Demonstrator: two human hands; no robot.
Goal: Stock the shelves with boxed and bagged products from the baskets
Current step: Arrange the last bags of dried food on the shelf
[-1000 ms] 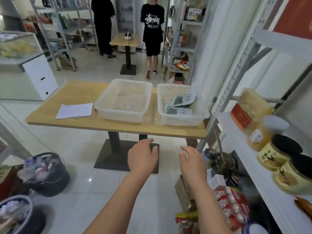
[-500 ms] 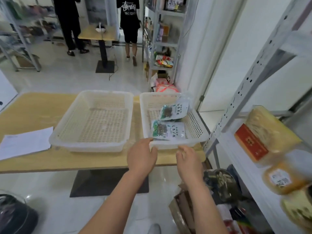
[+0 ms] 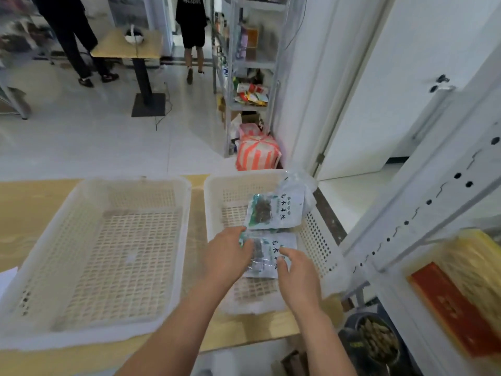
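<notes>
Two white plastic baskets with perforated, grid-like floors and walls sit side by side on a pale wood-grain desk (image 3: 195, 221). The left basket (image 3: 103, 253) holds nothing. The right basket (image 3: 320, 240) holds two flat, glossy plastic bags, pale blue-white with a teal edge and a clear window showing dark shredded contents.

The far bag (image 3: 273, 210) leans tilted against the basket's far right wall, and its label reads 毛木耳丝. The near bag (image 3: 267, 253) lies flat on the basket floor between both hands, with only 毛木 of its print showing.

The left hand (image 3: 226, 253) covers the near bag's left edge, its fingers curled round it so a teal corner peeks out between them. The right hand (image 3: 298, 270) is at the bag's right near edge, its bent fingers (image 3: 282, 251) touching the film. Whether they pinch it cannot be told.

On the right, a white metal shelf rack (image 3: 423, 213) with punched holes carries a yellow packet (image 3: 466, 283) with a red label, too blurred to read.
</notes>
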